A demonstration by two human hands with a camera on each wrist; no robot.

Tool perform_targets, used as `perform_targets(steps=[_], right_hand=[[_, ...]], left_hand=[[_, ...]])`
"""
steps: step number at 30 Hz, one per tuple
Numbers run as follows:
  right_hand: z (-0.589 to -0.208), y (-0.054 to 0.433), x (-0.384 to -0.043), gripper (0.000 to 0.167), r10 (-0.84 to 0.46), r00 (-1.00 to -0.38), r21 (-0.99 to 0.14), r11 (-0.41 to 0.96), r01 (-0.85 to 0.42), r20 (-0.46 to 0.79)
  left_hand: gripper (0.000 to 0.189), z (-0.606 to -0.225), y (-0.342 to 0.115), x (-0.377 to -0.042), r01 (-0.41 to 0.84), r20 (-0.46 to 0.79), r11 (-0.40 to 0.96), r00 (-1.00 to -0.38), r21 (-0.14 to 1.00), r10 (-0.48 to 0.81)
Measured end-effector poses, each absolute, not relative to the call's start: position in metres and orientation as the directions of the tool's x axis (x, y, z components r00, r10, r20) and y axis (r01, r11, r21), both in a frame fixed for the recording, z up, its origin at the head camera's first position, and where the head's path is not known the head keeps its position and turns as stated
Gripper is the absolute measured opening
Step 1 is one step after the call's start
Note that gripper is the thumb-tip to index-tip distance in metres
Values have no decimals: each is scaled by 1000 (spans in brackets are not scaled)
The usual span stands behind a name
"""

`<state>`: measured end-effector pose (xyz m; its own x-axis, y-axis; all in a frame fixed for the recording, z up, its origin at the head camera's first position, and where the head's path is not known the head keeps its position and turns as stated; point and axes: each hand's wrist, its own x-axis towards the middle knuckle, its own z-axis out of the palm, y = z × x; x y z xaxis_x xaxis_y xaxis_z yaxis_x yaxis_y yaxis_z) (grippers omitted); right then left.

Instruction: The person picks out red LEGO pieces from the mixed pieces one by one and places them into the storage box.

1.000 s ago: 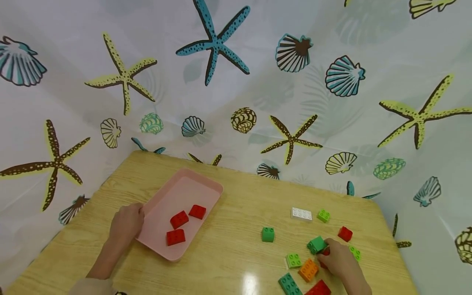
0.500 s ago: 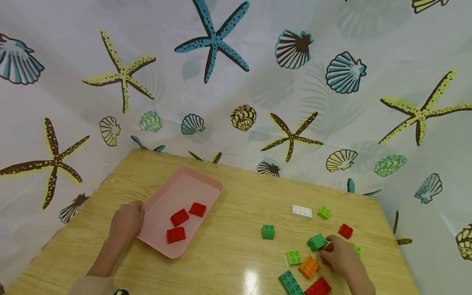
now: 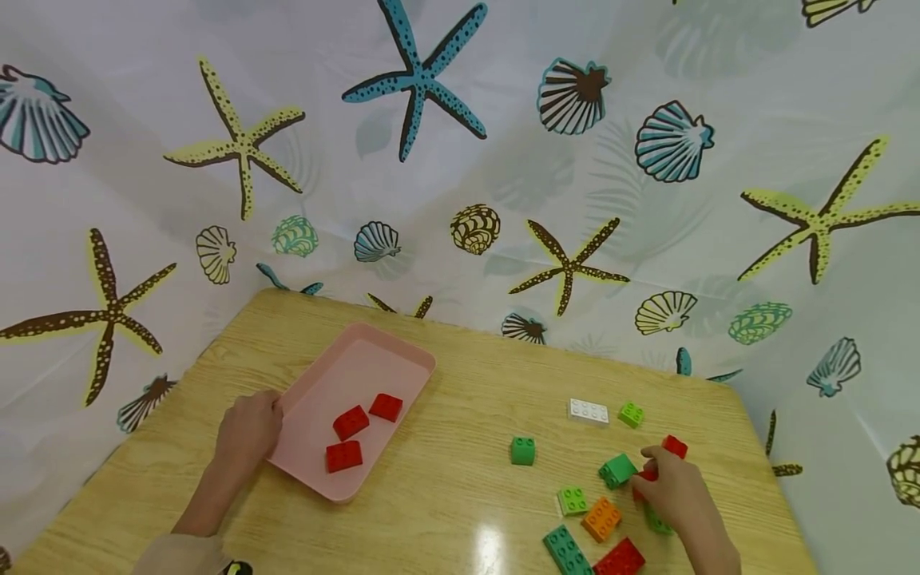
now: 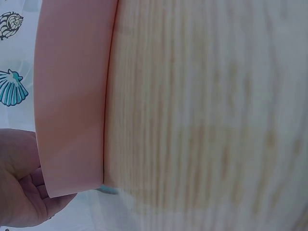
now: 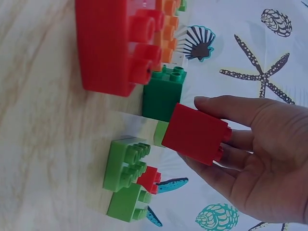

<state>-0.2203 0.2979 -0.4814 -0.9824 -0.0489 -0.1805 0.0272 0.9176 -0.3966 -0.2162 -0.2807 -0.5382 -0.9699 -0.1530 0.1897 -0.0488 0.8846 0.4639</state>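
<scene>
Head view. Pink tray [image 3: 362, 371], one: on the worktop [image 3: 460, 399], with three red bricks [image 3: 344, 457] inside. Left hand [image 3: 247, 431]: fingers curled over the near-left edge of the tray; hand and tray unchanged from half a second ago. Right hand [image 3: 676, 483]: moved a little outward, with the held red brick [image 3: 648, 474] between its fingers. Change noted: the lime brick [image 3: 659, 523] below the hand has come into sight. Green brick [image 3: 618, 471]: unmoved, just beside the fingers. Second red brick [image 3: 675, 446]: on the worktop past the hand. Orange brick [image 3: 601, 520] and large red brick [image 3: 620, 557]: nearer the viewer, both in place.

Left wrist view. Tray wall seen from outside, fingers wrapped round its end; contents out of sight here.

Right wrist view. Held red brick: clamped between thumb and fingers, tilted, studs towards the palm, apparently raised from the worktop. It overlaps the green brick in this view; whether they touch cannot be told.

Judgement: grip secured, the brick seems free to be carried; the tray, well apart from it, is steadied, and its red count stands at three
</scene>
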Motion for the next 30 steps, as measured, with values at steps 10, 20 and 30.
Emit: perform_targets(steps=[10,20,30], right_hand=[[-471,292,-224,28,-67,-988,-381,924,-9,-139],[-464,283,-221,15,-84,-995,-384,921,-55,-57],[-453,265,-225,18,-104,-993,-420,905,-71,-55]], left_hand=[[19,-539,-282,-217,-35,213,880,-965,473,-153],[20,-541,-282,-216,-35,202,878,-968,477,-149],[17,-537,-281,-216,-29,207,877,-967,480,-145]])
